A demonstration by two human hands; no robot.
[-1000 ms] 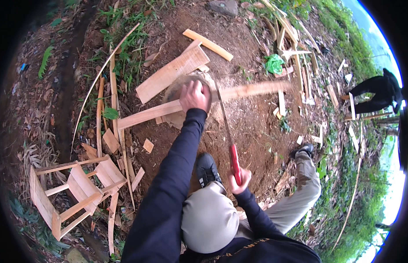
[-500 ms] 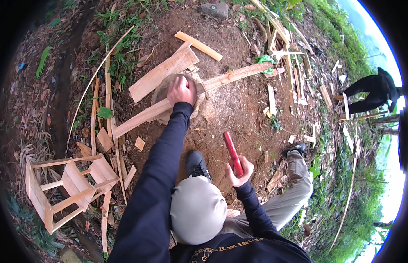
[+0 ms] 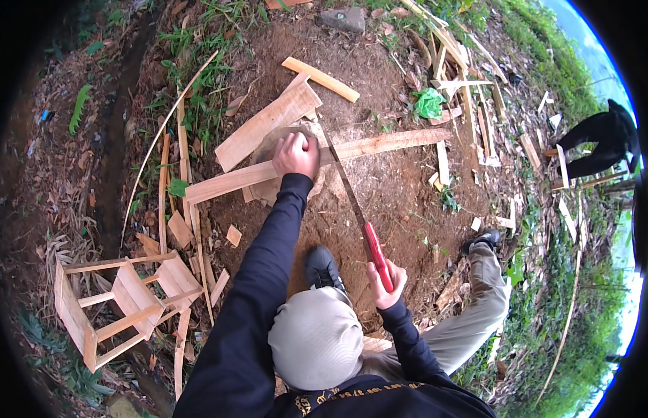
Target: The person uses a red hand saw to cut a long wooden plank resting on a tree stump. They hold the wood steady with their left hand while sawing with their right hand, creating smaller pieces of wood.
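My left hand [image 3: 297,155] is closed over a long pale wooden board [image 3: 390,143], pressing it down on a round tree stump [image 3: 267,191]. In my right hand [image 3: 388,285] is the red handle of a handsaw [image 3: 352,198]. Its thin dark blade runs up and away from my hand and crosses the board just right of my left fist. The board reaches past the stump on both sides. Behind the stump, a wider plank [image 3: 265,129] lies at a slant, with a narrow wooden strip [image 3: 321,79] beyond it.
A small wooden frame with shelves [image 3: 132,299] lies at the lower left. Several offcuts and long strips are scattered around. A green plastic bag [image 3: 428,103] sits near the board's far end. My shoe [image 3: 322,268] is close to the stump. At the right stands another person in dark clothes [image 3: 603,143].
The saw blade now shows clearly across the board, where before mostly the handle was seen. The board's right end has swung nearer, uncovering the green bag. The whole view has shifted slightly.
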